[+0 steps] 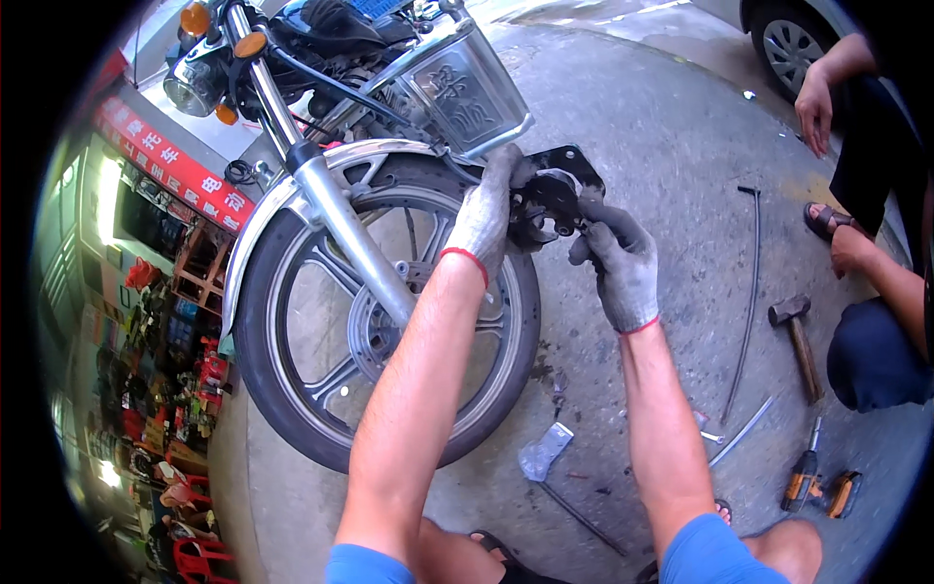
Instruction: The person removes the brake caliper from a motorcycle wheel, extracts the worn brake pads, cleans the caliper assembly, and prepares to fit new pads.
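Observation:
Both my hands wear grey-white work gloves with red cuffs. My left hand (486, 206) is closed round the left side of a black metal bracket (574, 167), held up in front of the motorcycle's front wheel (255, 365). The bracket has a flat plate with holes and a curved lower part. At its lower right, my right hand (625, 263) is closed in a pinch, fingertips against the bracket. Whatever small piece those fingers hold is hidden. The silver fork leg (355, 238) and chrome mudguard (233, 263) are left of my hands.
A hammer (802, 350), a long thin bar (754, 282), a cordless screwdriver (804, 479) and a clear plastic bag (547, 452) lie on the concrete floor. Another person's hand (815, 109) and knee (876, 355) are at the right. A car wheel (788, 49) stands behind.

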Demonstrator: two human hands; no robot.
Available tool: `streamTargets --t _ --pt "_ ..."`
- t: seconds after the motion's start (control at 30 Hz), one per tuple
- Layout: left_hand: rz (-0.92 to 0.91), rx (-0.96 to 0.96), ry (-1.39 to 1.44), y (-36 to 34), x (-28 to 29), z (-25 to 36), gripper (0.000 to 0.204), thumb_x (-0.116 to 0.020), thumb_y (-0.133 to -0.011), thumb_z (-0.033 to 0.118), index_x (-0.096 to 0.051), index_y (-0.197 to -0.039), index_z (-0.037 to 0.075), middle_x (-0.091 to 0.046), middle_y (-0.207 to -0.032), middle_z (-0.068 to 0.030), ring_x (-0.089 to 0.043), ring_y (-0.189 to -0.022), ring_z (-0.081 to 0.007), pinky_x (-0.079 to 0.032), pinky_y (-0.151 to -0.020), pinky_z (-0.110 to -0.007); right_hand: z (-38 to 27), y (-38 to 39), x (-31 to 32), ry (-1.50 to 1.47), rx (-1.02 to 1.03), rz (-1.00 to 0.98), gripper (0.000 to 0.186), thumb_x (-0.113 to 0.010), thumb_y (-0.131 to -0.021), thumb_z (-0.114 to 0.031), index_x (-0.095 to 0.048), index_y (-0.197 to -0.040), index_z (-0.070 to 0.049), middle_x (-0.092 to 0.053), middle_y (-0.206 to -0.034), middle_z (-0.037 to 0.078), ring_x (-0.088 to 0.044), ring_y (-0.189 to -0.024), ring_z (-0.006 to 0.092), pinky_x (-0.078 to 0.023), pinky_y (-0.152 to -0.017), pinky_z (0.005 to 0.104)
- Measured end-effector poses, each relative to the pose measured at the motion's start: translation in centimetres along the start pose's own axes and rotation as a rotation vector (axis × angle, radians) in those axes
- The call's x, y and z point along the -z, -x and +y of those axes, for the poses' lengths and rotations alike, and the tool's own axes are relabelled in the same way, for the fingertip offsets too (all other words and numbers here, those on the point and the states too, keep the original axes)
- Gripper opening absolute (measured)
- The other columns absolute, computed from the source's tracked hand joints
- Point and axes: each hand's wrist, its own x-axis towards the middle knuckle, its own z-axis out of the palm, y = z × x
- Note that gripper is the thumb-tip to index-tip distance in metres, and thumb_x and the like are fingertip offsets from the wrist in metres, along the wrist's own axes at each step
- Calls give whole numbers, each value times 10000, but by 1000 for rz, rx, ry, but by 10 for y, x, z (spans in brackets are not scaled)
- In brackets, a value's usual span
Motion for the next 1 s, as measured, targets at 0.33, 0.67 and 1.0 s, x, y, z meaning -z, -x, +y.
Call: streamTargets --t 0.33,0.67,1.0 --pt "-17 20 86 0 -2 1 662 -467 -867 675 -648 -1139 99 -659 -928 -60 -611 -790 -162 -479 -638 -366 1 8 -9 150 112 32 194 -599 -908 -29 -664 -1079 38 -652 -906 101 -644 -697 150 -514 -656 277" --pt "-19 -14 154 -5 2 -4 679 -496 -849 688 -652 -1108 80 -644 -909 -94 -614 -766 -181 -499 -596 -368 16 7 -13 -105 24 86 251 -665 -923 -135 -646 -1131 5 -670 -939 97 -629 -729 150 -523 -655 298" --pt "-69 24 147 -7 1 -2 573 -412 -952 582 -596 -1210 105 -682 -1002 -48 -662 -882 -153 -534 -743 -333 27 3 -11 -180 52 122 305 -676 -920 -148 -604 -1165 20 -672 -1022 103 -650 -761 146 -551 -682 293"
